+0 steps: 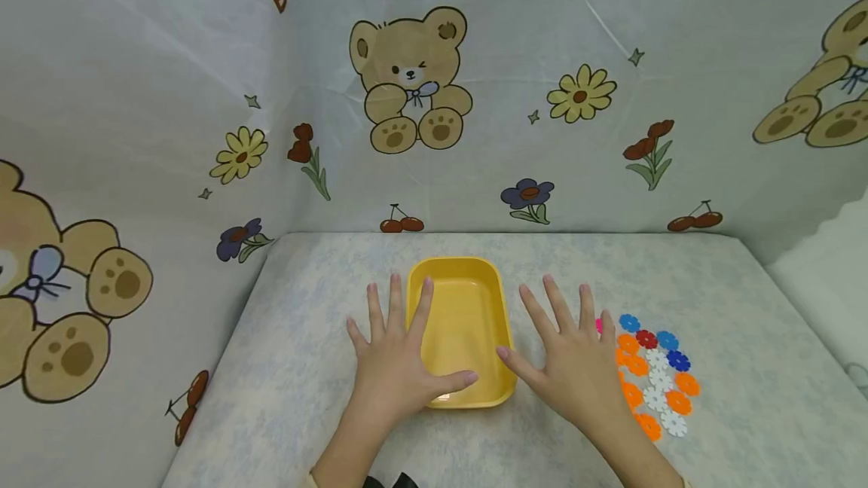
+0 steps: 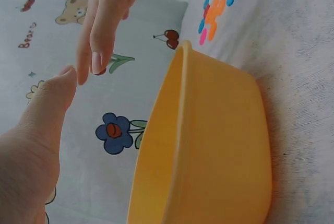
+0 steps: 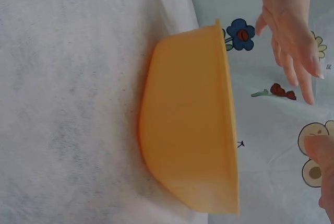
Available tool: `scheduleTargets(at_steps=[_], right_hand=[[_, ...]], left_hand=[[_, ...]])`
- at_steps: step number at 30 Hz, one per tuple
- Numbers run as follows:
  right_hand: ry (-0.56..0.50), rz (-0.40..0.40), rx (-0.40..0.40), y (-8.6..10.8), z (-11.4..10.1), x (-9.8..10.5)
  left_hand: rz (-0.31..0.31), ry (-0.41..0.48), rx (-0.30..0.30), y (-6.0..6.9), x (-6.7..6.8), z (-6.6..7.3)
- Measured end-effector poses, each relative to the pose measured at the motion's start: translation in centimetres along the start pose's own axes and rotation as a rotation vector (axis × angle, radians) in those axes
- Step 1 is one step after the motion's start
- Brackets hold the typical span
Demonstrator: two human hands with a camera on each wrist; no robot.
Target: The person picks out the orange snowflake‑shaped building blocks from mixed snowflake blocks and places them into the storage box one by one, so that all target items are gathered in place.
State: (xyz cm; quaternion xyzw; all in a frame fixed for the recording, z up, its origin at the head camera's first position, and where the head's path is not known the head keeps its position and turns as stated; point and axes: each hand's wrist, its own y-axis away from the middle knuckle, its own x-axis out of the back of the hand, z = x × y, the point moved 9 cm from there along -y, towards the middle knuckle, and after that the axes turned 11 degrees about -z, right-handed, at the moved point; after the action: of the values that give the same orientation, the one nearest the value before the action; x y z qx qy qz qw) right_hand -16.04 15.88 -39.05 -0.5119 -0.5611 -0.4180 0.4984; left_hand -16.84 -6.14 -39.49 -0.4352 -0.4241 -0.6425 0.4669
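A yellow tray (image 1: pixel 464 315) with nothing in it stands on the table, its side wall (image 2: pixel 224 140) filling much of the left wrist view. The left hand (image 1: pixel 393 367) is spread palm down above the tray's left edge, thumb over its near end. On the other side the right hand (image 1: pixel 579 367) hovers with fingers spread, thumb tip at the tray's right edge. Neither hand holds anything; both wrist views show them raised above the tray rim (image 3: pixel 228 119). Right beside the right hand lie flower-shaped discs (image 1: pixel 659 379) in orange, white, blue, red and pink, partly hidden by that hand.
Pale mottled table (image 1: pixel 305 307) beneath everything. A cloth (image 1: pixel 508 36) printed with bears and flowers rises behind and at the left. A small black object (image 1: pixel 404 480) shows at the near edge between the forearms.
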Motion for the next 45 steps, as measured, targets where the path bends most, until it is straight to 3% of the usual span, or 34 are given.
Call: scheduleTargets(at_steps=[6,13,20,23,26,31,37,45], right_hand=[[-0.027,-0.017,-0.013,0.1,1.4,-0.6],[-0.078,-0.068,-0.071,0.1,5.7,-0.7],[-0.119,-0.118,-0.039,-0.5,11.5,-1.6],[-0.167,-0.195,-0.045,-0.7,13.9,-2.5],[-0.253,-0.276,-0.045,-0.6,15.5,-3.5],[-0.365,-0.314,0.049,-0.4,15.5,-5.0],[-0.310,-0.294,0.089,-0.6,14.4,-6.1],[-0.330,-0.373,0.048,-1.3,14.7,-7.5]], left_hand=[[-0.007,0.014,-0.012,0.1,-0.9,-0.3],[-0.029,0.068,-0.027,0.4,-2.8,-1.5],[-0.097,0.230,-0.061,1.0,-5.0,-2.4],[-0.117,0.329,-0.083,0.9,-6.0,-2.9],[-0.137,0.481,-0.088,0.6,-7.0,-3.5],[-0.148,0.728,-0.102,0.0,-8.5,-4.0],[-0.124,0.979,-0.177,-0.3,-9.6,-4.0],[-0.094,1.126,-0.208,-0.4,-10.4,-3.9]])
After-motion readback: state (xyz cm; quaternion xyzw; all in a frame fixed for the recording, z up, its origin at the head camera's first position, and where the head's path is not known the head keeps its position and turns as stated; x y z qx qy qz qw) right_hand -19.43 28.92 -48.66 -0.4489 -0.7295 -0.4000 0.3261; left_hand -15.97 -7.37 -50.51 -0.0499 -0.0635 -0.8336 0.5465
